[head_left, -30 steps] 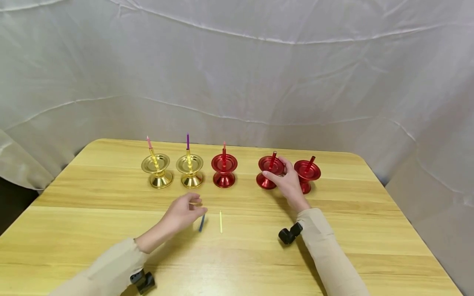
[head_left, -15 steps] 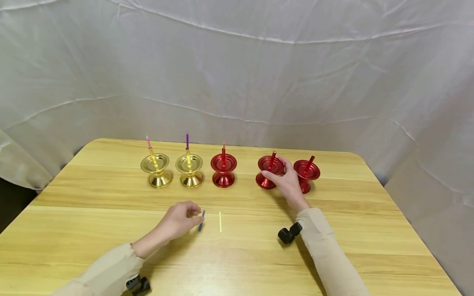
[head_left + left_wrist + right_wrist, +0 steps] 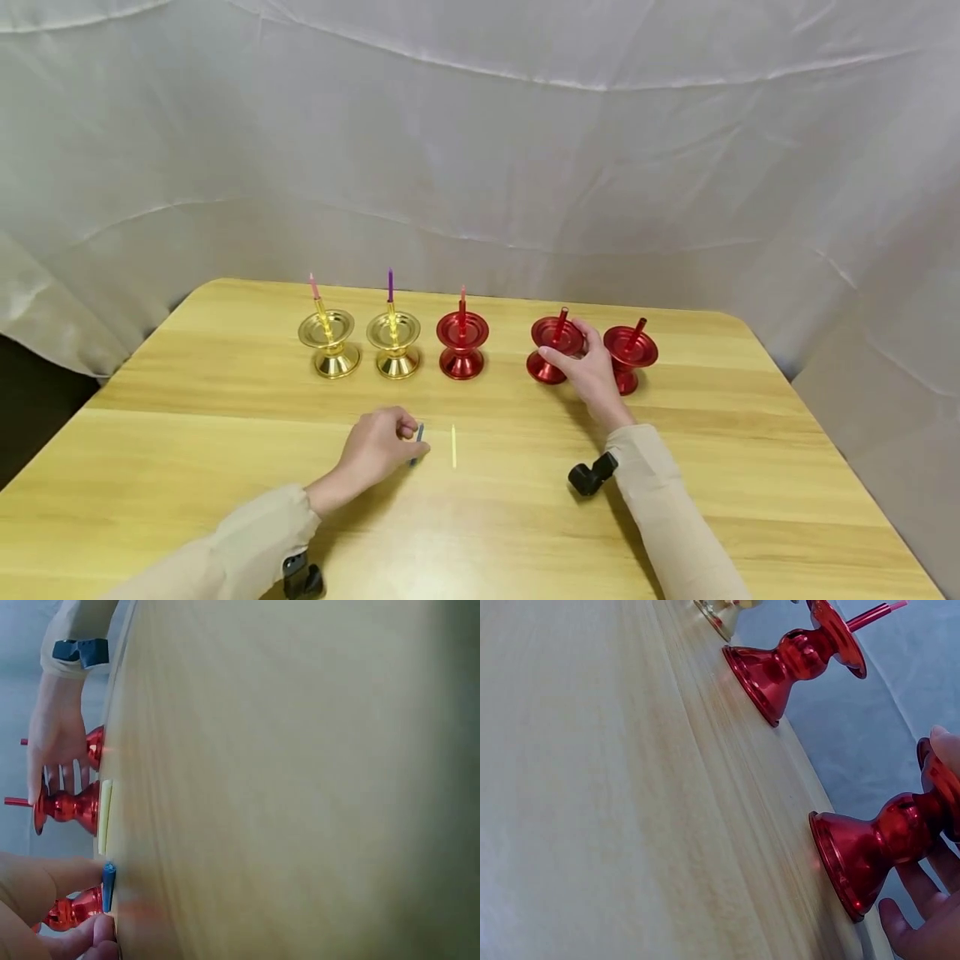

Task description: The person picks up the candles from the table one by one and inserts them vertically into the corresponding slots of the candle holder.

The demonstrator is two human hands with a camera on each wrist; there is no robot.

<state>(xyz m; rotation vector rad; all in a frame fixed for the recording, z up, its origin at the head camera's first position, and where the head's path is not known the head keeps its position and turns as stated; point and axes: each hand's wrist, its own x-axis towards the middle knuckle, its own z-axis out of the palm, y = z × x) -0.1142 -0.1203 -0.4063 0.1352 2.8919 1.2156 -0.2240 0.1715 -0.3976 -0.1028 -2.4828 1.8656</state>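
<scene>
My left hand [image 3: 378, 448] is low over the table, thumb and fingers spread around a thin blue candle [image 3: 420, 432]. In the left wrist view, the blue candle [image 3: 109, 886] lies between thumb and fingertips, with a gap on the finger side. Beside it lies a pale yellow candle [image 3: 453, 447]. My right hand [image 3: 595, 372] holds a red metal candle holder [image 3: 545, 367] by its dish, thumb in front and fingers at the far right side. That holder stands upright on the table, its tube bare of any candle; the right wrist view shows its flared base [image 3: 855, 859] close up.
Left of it stand a red holder [image 3: 462, 363] with a pink-red candle and two gold holders [image 3: 397, 363] with purple and pink candles. Another red holder [image 3: 625, 382] without a candle stands just right of my right hand. A pale curtain [image 3: 480, 167] hangs behind the table.
My left hand has come down toward me and closer around the blue candle. My right hand keeps its grip on the red holder. The head view has shifted slightly.
</scene>
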